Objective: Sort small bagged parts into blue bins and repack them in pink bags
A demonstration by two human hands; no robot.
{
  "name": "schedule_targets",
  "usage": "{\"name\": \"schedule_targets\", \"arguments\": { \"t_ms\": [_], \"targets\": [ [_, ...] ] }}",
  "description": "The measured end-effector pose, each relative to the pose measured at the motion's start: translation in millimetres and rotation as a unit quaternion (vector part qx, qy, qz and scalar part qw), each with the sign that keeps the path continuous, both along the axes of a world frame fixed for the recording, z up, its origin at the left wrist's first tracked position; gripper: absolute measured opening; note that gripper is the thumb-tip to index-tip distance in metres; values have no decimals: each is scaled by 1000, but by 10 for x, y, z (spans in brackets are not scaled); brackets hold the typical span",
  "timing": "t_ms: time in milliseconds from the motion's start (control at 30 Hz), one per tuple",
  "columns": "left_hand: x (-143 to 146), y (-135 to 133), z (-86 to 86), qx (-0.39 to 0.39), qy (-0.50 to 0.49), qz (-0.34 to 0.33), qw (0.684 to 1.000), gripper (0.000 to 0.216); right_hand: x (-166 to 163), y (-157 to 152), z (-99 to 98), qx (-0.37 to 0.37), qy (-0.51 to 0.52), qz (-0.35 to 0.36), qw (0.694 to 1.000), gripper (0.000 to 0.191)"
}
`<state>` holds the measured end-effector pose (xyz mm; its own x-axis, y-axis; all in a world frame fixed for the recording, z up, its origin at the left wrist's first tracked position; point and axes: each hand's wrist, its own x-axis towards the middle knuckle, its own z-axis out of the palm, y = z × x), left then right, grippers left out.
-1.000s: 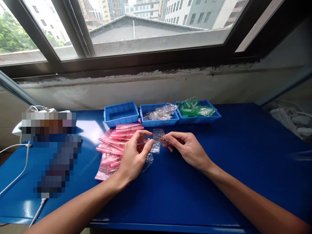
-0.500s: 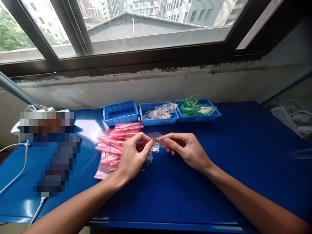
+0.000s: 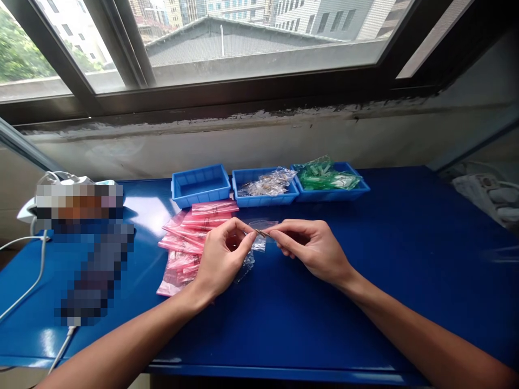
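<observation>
My left hand (image 3: 222, 254) is closed in a pinch on one end of some thin, brownish metal pins (image 3: 263, 233). From the other side, the thumb and forefinger of my right hand (image 3: 314, 246) pinch the same pins. How many pins there are is too small to tell. Small clear plastic bags (image 3: 259, 246) show just below and behind the fingertips, partly covered by my left hand. Beside my left hand lies a spread pile of pink plastic bags (image 3: 182, 243) with dark print.
Three blue bins stand along the wall: an empty bin (image 3: 200, 186), a bin (image 3: 265, 202) with clear bags of small metal parts, and a bin (image 3: 336, 195) with green bags. A blurred-out dark object (image 3: 97, 273) with a white cable lies left on the blue table (image 3: 365, 335).
My right fingertips have shifted slightly left along the pins, closer to my left fingertips. More of a clear bag shows behind them. The pink bags and bins have not moved.
</observation>
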<state>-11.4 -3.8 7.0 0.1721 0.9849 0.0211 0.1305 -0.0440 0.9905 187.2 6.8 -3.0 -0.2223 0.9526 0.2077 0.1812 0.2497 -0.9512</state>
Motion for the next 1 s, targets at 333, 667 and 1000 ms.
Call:
{"name": "schedule_targets", "arguments": {
  "t_ms": [333, 667, 1000],
  "targets": [
    [4, -42, -38, 41, -43, -7, 998, 18, -15, -47, 24, 90, -18, -41, 995, 18],
    [4, -65, -53, 126, -12, -1, 992, 16, -25, -118, 44, 193, -39, -101, 975, 22],
    [7, -61, -41, 82, -4, 9, 997, 15, -9, -106, 49, 159, -35, -72, 984, 14]
  ]
}}
